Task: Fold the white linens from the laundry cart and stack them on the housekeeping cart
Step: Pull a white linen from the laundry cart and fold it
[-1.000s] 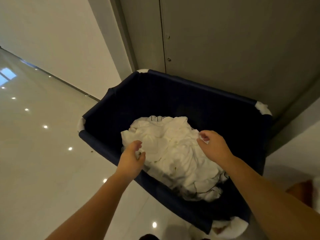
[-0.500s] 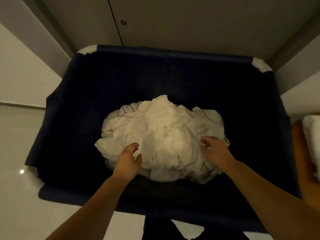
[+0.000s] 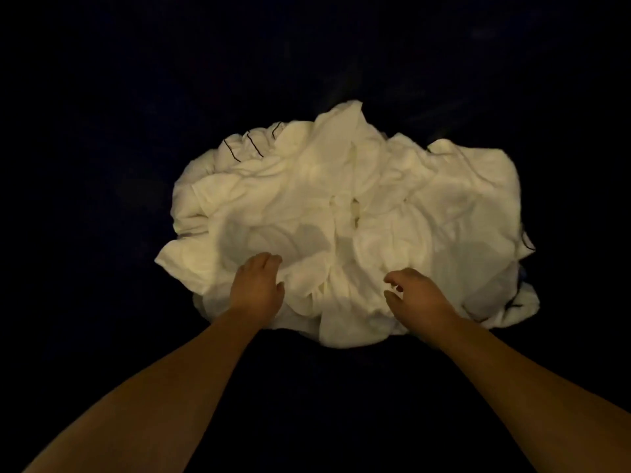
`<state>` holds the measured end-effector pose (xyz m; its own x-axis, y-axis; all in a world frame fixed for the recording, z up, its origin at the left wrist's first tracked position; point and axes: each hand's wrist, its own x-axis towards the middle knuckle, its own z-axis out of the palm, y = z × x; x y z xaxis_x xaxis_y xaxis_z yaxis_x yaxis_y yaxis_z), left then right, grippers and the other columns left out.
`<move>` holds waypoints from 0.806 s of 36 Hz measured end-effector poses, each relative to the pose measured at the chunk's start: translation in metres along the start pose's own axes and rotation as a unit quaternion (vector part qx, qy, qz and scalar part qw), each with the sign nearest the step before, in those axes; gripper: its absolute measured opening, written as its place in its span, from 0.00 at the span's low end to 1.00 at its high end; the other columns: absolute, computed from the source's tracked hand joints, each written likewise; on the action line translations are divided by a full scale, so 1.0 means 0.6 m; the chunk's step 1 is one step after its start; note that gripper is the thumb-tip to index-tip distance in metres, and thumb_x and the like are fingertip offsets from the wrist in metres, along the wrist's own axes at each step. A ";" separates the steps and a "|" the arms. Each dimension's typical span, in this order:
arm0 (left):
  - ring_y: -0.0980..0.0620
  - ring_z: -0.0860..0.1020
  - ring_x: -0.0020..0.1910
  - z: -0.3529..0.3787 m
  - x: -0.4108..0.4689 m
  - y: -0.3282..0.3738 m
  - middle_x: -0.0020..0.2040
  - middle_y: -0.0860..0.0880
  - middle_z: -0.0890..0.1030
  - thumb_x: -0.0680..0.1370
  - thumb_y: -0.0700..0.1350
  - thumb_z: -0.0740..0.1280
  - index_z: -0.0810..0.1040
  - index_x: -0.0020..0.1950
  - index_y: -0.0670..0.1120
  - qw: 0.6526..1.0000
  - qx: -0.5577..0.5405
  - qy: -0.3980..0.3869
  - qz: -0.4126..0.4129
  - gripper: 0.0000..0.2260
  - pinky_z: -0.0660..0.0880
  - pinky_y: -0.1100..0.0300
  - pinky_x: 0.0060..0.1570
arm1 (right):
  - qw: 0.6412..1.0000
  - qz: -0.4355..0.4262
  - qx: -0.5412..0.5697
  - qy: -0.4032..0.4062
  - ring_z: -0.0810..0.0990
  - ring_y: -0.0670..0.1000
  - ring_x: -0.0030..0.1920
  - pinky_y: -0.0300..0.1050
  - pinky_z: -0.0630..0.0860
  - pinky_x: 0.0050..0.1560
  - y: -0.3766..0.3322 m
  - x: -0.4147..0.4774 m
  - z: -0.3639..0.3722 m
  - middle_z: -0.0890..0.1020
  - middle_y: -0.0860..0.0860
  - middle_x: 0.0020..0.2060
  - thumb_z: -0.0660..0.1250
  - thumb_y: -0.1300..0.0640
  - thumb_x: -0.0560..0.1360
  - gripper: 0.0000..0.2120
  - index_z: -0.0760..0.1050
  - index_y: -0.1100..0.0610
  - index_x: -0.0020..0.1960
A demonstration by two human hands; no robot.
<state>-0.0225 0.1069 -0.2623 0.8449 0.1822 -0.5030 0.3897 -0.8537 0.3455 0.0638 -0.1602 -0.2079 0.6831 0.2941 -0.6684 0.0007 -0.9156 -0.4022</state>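
Observation:
A crumpled heap of white linens [image 3: 345,213] with thin dark stripes lies at the bottom of the dark navy laundry cart [image 3: 102,131], which fills the whole view. My left hand [image 3: 257,285] reaches down onto the heap's near left part, fingers bent into the cloth. My right hand [image 3: 415,293] hovers over the near right part with fingers loosely curled, holding nothing. Both forearms come in from the bottom of the frame. The housekeeping cart is out of view.
The cart's dark fabric walls surround the heap on every side; its rim and the floor are out of view. The light inside is dim.
The view has dropped deep into the cart, so rim, wall and floor are gone from sight. Both hands have gone lower onto the near side of the heap.

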 end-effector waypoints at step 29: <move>0.41 0.81 0.34 -0.061 -0.010 0.172 0.35 0.41 0.82 0.77 0.57 0.51 0.80 0.52 0.44 0.978 -0.105 0.084 0.162 0.23 0.73 0.56 0.33 | 0.992 -0.092 0.085 0.031 0.74 0.46 0.50 0.35 0.68 0.51 -0.012 -0.042 -0.059 0.73 0.49 0.58 0.71 0.56 0.74 0.28 0.67 0.54 0.72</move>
<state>0.0259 0.0357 -0.1949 0.9779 0.0108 -0.2088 0.1428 -0.7639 0.6293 0.0723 -0.1708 -0.1660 0.7272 0.4288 -0.5360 0.0092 -0.7869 -0.6171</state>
